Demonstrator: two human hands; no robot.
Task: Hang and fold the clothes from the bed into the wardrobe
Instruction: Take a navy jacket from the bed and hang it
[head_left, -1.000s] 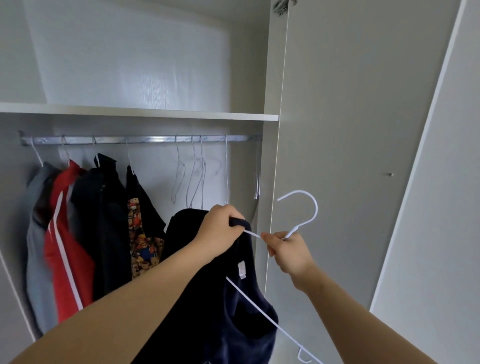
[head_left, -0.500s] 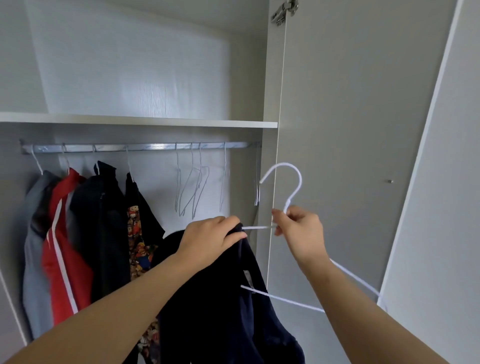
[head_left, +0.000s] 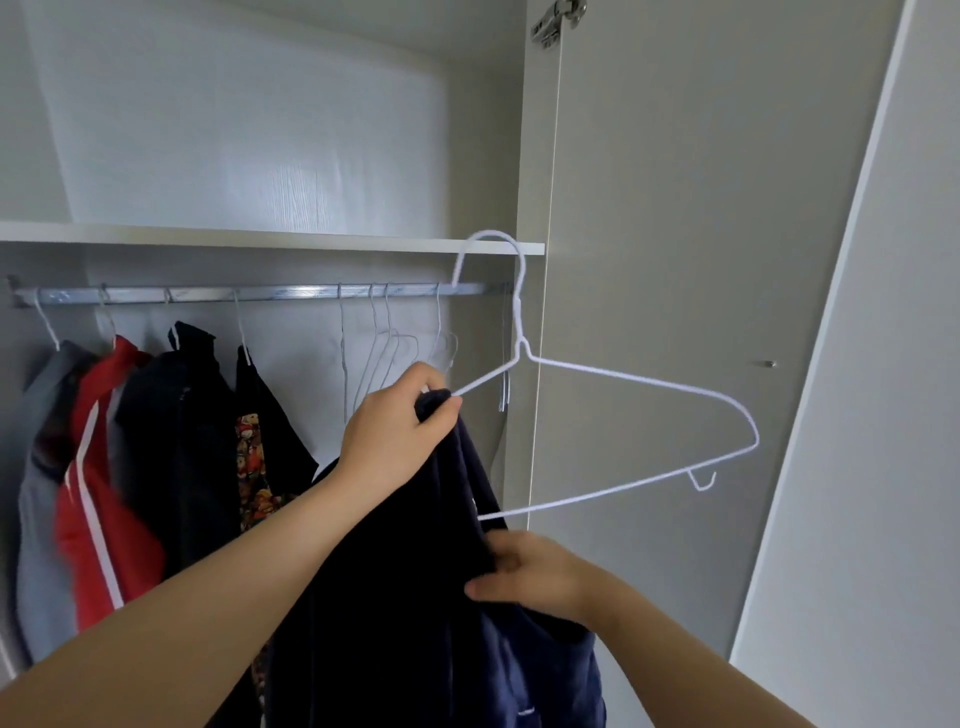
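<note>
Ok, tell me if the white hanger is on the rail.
Not hung: the white hanger is held by the left hand, hook above the rail.

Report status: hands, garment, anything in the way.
Left hand grips navy garment and white hanger together; right hand grips cloth lower. Hanger's left end inside garment, hook off rail. Empty hangers crowd rail's right end.

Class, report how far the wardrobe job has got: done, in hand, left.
Done: four garments hang on the rail. In hand: the left hand holds the navy garment at one arm of the white hanger; the right hand grips the cloth lower down. Left: dress the bare arm, hook the hanger on the rail. The bed is out of view.
</note>
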